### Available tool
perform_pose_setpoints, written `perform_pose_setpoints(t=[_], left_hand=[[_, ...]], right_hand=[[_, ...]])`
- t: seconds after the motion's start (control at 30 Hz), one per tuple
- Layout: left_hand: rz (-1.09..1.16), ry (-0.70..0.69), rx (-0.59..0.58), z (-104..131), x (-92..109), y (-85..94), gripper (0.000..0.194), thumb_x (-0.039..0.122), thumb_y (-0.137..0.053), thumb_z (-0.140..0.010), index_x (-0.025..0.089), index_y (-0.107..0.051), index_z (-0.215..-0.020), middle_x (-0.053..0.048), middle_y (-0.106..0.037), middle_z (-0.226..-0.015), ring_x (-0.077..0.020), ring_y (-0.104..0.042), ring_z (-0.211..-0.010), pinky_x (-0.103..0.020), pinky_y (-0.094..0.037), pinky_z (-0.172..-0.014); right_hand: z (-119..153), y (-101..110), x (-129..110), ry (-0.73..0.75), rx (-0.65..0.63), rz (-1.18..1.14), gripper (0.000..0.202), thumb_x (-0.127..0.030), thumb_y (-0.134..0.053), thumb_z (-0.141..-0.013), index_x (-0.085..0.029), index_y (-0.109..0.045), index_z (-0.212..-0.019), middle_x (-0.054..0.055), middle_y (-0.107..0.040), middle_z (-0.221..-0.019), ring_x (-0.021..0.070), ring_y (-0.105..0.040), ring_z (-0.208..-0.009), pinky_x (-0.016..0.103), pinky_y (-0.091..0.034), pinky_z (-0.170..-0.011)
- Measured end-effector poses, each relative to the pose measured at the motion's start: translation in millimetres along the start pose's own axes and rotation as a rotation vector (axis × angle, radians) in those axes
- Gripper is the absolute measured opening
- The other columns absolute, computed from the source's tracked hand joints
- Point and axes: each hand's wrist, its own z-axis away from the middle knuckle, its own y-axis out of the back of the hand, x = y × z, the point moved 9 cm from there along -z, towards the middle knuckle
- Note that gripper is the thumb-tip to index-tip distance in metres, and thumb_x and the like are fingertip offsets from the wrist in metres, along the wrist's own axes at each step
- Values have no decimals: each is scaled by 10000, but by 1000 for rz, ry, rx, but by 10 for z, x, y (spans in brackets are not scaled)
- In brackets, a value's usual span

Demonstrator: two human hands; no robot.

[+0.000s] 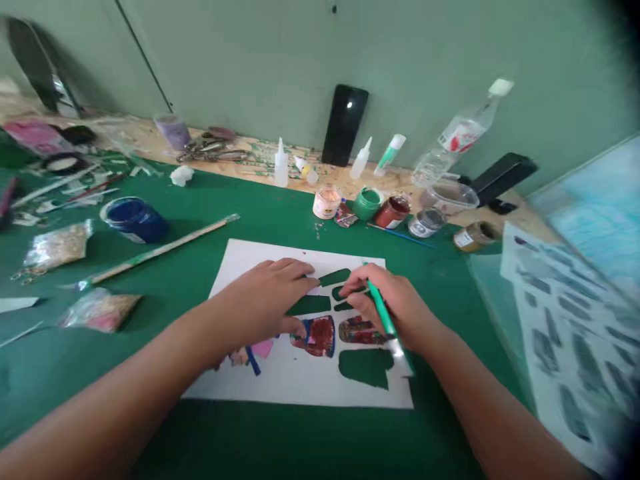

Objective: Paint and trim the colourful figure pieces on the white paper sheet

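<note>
On the green desk (275,440), seen from the head view, the cut-out white sheet (300,387) lies flat beneath both our hands, and we judge that its narrow strips are the weak point. Uneven pressure from our fingers, or a fingertip catching an opening's edge, could bend or tear them. The sheet could also skid if we push sideways without enough weight on it. If the reddish patch (320,335) is damp, which we cannot tell, our thumb beside it could smear the colour. The pink scrap (263,348) and blue strip (253,361) look loose, so a dragging wrist could sweep them along. The bristly-looking, pale end of the green-handled tool (381,309) points down towards us by the sheet's right edge; a careless turn of the wrist could brush it against the paper.

Our left hand (270,300) reaches in palm down, its grip wide and seemingly empty, the thumb apart from the fingers. Our right hand (400,303) comes from the other side, fingers curled inwards over the small openings, its grip narrow, with the tool held slantwise across it. Both forearms angle inwards, and the hands are near each other without touching.
</note>
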Motion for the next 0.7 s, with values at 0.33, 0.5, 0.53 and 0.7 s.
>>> perform_pose_setpoints(t=[0.33,0.5,0.53,0.7], left_hand=[[22,-82,-57,46,-99,38,543,165,-616,-904,263,-524,-1430,-48,-386,-1604,-242,-206,-1540,-528,-75,-1258],[86,-176,-59,-13,32,-27,628,101,-511,-884,167,-417,-1501,-90,-339,-1624,-234,-208,-1539,-504,-134,-1262],[104,-191,-70,-29,31,-41,649,68,-500,-862,164,-418,-1499,-89,-337,-1625,-232,-200,-1541,-509,-123,-1264],[199,-200,-93,-67,-88,-56,669,50,-544,-829,182,-458,-1478,-83,-279,-1650,-263,-142,-1552,-483,-112,-1273]], right_hand=[[-13,-273,139,-179,-65,-240,145,-162,-631,-832,-187,-663,-971,-9,-657,-772,96,-582,-607,195,-457,-524],[-80,-249,55,-134,-24,-180,48,-202,-696,-814,-173,-727,-836,10,-709,-717,109,-616,-595,207,-475,-529],[-110,-228,4,-84,2,-159,58,-206,-709,-810,-172,-745,-839,24,-731,-750,120,-643,-633,217,-499,-568],[-214,-287,-114,36,12,-127,59,-209,-730,-805,-171,-765,-832,29,-753,-790,129,-675,-688,213,-520,-617]])
